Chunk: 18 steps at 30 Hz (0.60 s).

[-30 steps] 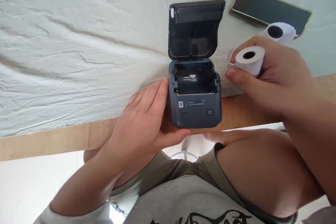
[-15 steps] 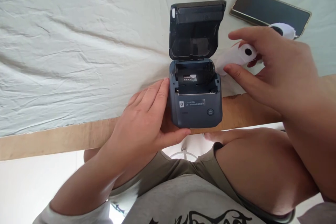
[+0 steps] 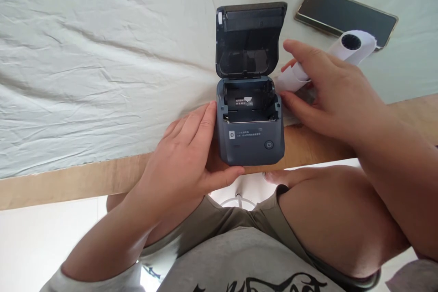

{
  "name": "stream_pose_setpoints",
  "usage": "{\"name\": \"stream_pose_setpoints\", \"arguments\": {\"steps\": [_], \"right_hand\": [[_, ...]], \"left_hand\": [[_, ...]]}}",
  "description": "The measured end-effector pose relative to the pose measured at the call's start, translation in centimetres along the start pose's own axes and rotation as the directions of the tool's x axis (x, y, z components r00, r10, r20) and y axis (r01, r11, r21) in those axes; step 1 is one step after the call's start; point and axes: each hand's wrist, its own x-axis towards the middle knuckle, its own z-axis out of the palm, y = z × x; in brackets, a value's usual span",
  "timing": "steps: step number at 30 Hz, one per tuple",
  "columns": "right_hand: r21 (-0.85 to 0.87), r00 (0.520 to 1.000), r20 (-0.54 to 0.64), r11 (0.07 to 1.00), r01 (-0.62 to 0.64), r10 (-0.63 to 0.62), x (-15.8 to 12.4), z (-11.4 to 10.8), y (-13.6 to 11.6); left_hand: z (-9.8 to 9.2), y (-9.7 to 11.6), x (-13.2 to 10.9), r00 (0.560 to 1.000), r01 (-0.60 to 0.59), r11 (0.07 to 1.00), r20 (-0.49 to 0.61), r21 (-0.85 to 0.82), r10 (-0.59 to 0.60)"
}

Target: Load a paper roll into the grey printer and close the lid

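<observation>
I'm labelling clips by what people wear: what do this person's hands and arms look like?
The left hand and right hand are bare, with no gloves, rings or watch visible. The left arm has a short, light grey sleeve; the right sleeve is hard to make out.

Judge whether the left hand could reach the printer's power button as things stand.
Probably yes: the left hand rests against the printer, and nothing covers the power button, though it sits toward the right.

Counted at the surface [image 3: 78, 177]: one printer [image 3: 251, 155] with one lid [image 3: 251, 41] and one power button [image 3: 268, 145], two white paper rolls [image 3: 293, 76] [image 3: 364, 46], one phone [image 3: 345, 11], and one cloth [image 3: 102, 86].
</observation>
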Motion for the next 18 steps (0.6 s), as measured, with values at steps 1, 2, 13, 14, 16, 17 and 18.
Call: {"name": "stream_pose_setpoints", "arguments": {"steps": [1,2,13,14,16,17,18], "right_hand": [[-0.002,1.000,-0.005,1.000,-0.007,0.007,0.02,-0.04,-0.05],[-0.004,1.000,-0.005,1.000,-0.009,0.009,0.02,-0.05,-0.07],[-0.091,0.999,0.021,0.995,-0.028,0.030,-0.38,0.54,0.14],[-0.084,0.999,0.019,0.996,-0.040,0.041,-0.39,0.55,0.06],[-0.060,0.999,0.013,0.997,-0.047,0.048,-0.40,0.60,-0.02],[-0.046,0.999,0.009,0.998,-0.042,0.043,-0.40,0.66,-0.01],[-0.031,0.999,0.002,0.999,-0.033,0.033,-0.40,0.72,0.02]], "left_hand": [[-0.02,0.03,0.04,1.000,-0.001,1.000,0.003,-0.001,0.001],[-0.04,0.06,0.08,1.000,-0.002,1.000,0.005,-0.002,0.002],[-0.01,0.35,0.38,0.999,0.032,0.999,0.029,-0.015,-0.031],[-0.01,0.38,0.37,0.999,0.039,0.999,0.028,-0.016,-0.038],[-0.05,0.40,0.34,0.998,0.052,0.998,0.028,-0.022,-0.052],[-0.09,0.40,0.32,0.998,0.059,0.998,0.029,-0.026,-0.058],[-0.13,0.39,0.29,0.998,0.065,0.997,0.030,-0.030,-0.064]]}}
